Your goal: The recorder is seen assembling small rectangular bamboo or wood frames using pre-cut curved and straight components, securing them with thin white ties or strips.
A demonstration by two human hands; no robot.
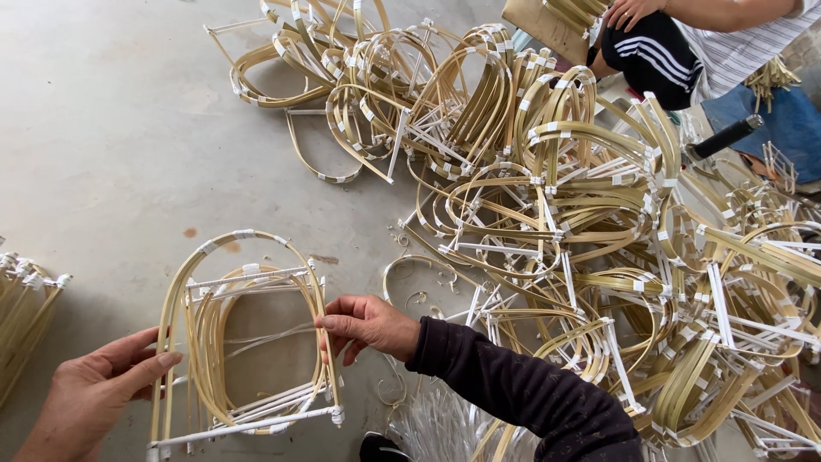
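Head view, looking down at a grey concrete floor [111, 128]. Left hand [98, 389] near left: thumb and fingers pinched on the left side strips of an arched bamboo frame [244, 334], holding it. Right hand [368, 325], dark sleeve [522, 398] behind it: fingertips closed narrowly on the right side strip of the same frame, about halfway up the arch. Frame lies flat on the floor between the two hands, near left of centre; arch top points far, straight white bars cross it near the top and at the near end. Joints are wrapped in white tape. Several bent strips are nested inside the outer arch.

Right half of the scene: large pile of similar frames [581, 231], tangled, running from far centre to near right. Small loose wire hooks [419, 274] lie on the floor just beyond the right hand. Bundle of bamboo strips [26, 316] at the left edge, well apart from the frame. Pale plastic strands [436, 423] sit near the right forearm, at the near edge.

Far right: another person [684, 43] sits beside the pile, in dark trousers with white stripes and a striped top; one hand rests on the knee.
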